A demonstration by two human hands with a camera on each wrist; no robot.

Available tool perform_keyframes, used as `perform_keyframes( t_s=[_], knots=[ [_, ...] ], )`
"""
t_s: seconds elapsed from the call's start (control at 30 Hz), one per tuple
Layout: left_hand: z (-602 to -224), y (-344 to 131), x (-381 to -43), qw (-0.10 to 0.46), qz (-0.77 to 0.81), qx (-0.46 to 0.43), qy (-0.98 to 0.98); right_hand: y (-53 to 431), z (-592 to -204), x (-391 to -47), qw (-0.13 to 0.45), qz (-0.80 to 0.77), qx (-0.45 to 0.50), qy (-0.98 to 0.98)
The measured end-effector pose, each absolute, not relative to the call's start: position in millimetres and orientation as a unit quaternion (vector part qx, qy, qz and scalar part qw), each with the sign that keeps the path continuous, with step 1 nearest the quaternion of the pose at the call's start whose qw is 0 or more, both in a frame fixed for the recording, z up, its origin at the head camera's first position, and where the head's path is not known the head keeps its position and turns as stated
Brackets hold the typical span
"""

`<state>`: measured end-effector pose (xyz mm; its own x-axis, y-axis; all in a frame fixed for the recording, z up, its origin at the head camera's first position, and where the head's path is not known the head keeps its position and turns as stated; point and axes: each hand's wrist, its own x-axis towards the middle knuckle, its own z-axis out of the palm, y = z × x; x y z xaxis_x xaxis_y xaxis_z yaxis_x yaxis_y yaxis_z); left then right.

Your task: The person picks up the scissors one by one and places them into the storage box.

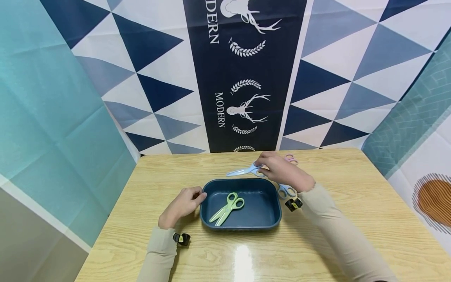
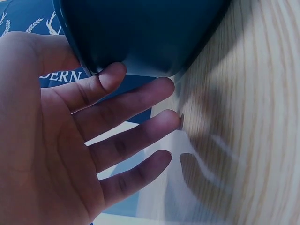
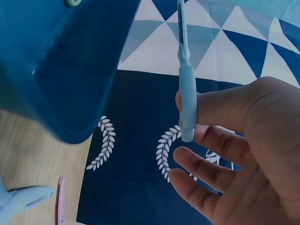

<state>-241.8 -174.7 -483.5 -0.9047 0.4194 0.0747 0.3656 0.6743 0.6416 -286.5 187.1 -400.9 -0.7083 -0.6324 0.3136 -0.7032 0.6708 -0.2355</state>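
My left hand (image 1: 184, 203) grips the left rim of a dark blue tray (image 1: 260, 209), thumb over the edge. In the left wrist view its index fingertip meets the tray's outer wall and the other fingers spread below. A pair of green scissors (image 1: 224, 216) lies inside the tray. Behind the tray's far rim, my right hand (image 1: 282, 170) pinches light blue scissors (image 1: 243, 171) by the handle, blades pointing left. The right wrist view shows them edge-on between thumb and fingers, apart from the tray.
A second pair of blue scissors (image 3: 28, 199) lies at the tray's right end, partly hidden by my right wrist. Pink scissors (image 3: 61, 201) lie beyond that hand. A patterned cloth (image 1: 243, 78) stands behind the wooden table (image 1: 169, 172).
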Motion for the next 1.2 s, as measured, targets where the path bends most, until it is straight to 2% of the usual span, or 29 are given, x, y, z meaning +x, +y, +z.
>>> perform_keyframes(
  t_s=[1.2],
  knots=[
    [-483.7,-175.2,-243.0,0.04,0.337,0.21,0.917,152.0,-405.5,-289.7,0.069,0.193,0.406,-0.891]
  ],
)
